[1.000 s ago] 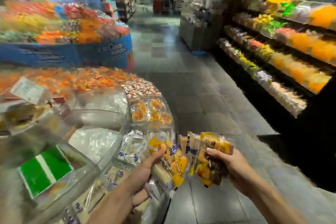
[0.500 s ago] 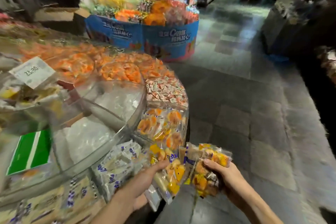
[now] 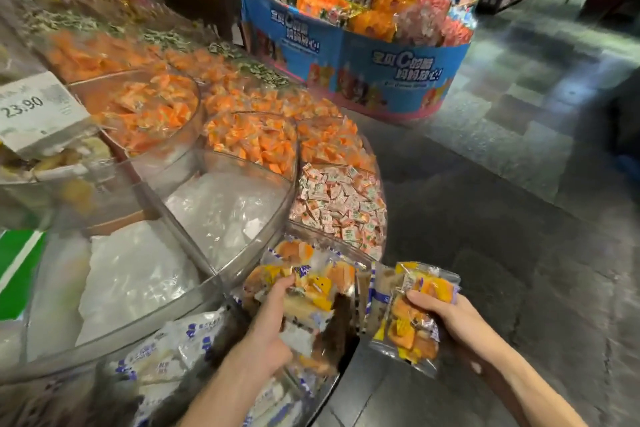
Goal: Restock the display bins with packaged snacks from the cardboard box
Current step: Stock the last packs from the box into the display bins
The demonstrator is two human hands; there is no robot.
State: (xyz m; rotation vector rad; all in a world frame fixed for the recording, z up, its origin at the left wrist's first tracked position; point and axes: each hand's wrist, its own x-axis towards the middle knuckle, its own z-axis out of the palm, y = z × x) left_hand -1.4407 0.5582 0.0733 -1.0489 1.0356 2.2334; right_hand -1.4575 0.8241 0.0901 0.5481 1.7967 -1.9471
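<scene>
Mid-restock: left hand (image 3: pixel 273 321) grips yellow packets (image 3: pixel 313 288) in the near bin (image 3: pixel 329 242) — right hand (image 3: pixel 446 315) clutches a second bundle (image 3: pixel 408 322), likely to drop in next.

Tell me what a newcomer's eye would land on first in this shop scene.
The orange-wrapped snacks heaped in the clear bins at centre stand out first, along with the blue round display piled with bright sweets on the floor behind them. At the bottom, the right hand holds a yellow packet bundle just off the counter's edge, while the left hand grips more packets over the nearest bin.
</scene>
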